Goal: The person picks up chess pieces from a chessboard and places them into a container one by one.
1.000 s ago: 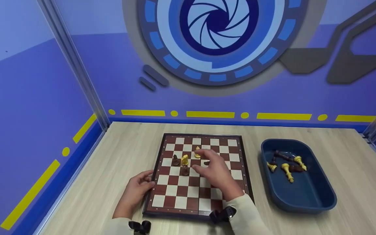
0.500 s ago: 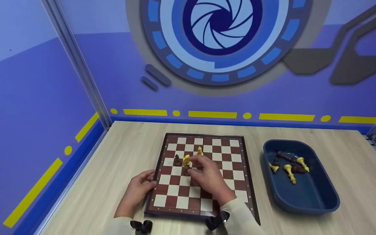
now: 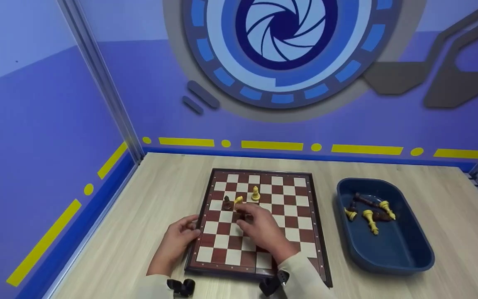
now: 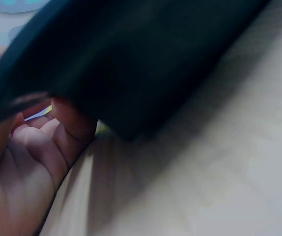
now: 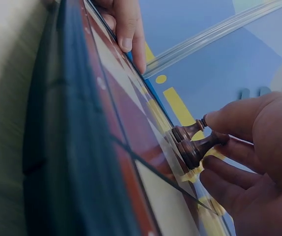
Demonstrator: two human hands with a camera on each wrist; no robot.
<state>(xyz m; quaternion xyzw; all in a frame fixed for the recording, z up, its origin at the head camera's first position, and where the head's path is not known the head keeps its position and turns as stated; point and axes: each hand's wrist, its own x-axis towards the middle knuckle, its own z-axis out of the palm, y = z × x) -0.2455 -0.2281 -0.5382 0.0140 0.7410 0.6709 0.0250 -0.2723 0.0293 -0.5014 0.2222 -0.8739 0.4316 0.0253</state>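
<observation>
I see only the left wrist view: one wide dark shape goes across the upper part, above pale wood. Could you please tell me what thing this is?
Observer: The head view shows it: a brown-and-white checkered chessboard in a dark frame.
Operator: Thank you. And near to what is the right grip, please?
Observer: The right wrist view shows two dark brown, rounded chess pieces close beside it; I cannot tell whether it holds one.
Operator: I understand. Are there some other pieces, away from the chessboard?
Observer: Yes, in the head view, yellow and dark brown chess pieces lie in a dark blue, rounded tray to the right of the chessboard.
</observation>
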